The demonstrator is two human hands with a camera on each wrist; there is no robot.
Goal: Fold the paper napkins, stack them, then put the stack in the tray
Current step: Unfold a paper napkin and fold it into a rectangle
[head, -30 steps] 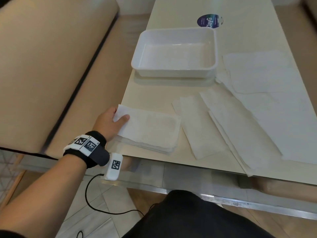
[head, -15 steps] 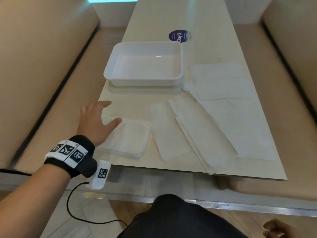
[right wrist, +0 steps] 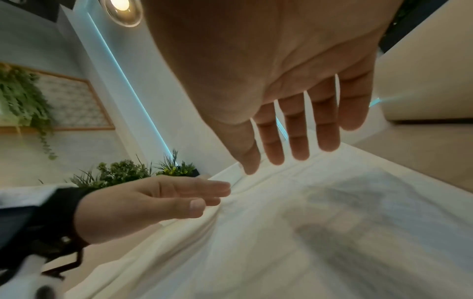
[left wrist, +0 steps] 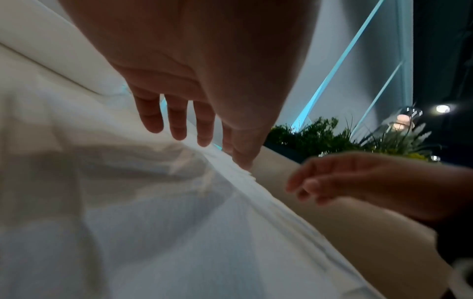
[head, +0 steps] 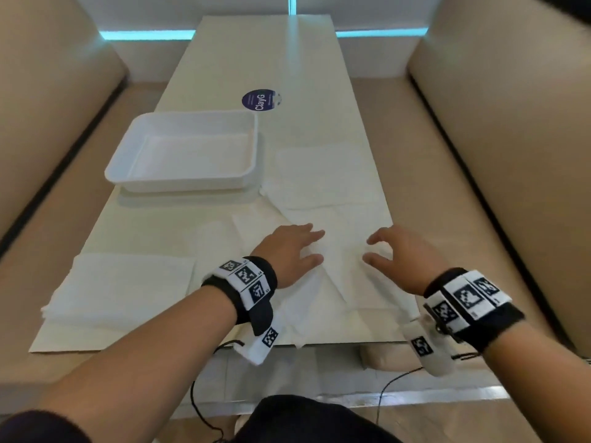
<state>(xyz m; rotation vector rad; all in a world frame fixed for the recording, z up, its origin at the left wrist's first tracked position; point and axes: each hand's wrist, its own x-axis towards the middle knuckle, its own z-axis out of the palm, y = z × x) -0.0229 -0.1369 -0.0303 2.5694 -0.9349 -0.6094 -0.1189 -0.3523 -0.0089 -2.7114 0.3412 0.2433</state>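
Observation:
A stack of folded white napkins (head: 124,282) lies at the near left of the table. Unfolded white napkins (head: 339,270) lie spread and overlapping at the near right, with one more sheet (head: 319,174) farther back. My left hand (head: 300,247) hovers just over the unfolded pile with straight fingers, the thumb tip near the paper (left wrist: 179,212). My right hand (head: 380,251) is beside it, fingers loosely spread above the same pile (right wrist: 307,222), holding nothing. The white plastic tray (head: 188,179) stands empty at the far left.
A round blue sticker (head: 261,100) marks the table (head: 287,59) behind the tray. Beige bench seats (head: 499,139) flank the table on both sides. Cables hang from both wrist units below the table's near edge (head: 351,342).
My left hand left the folded stack and moved right to the unfolded pile. My right hand came up into view beside it. The head view swung to centre on the table.

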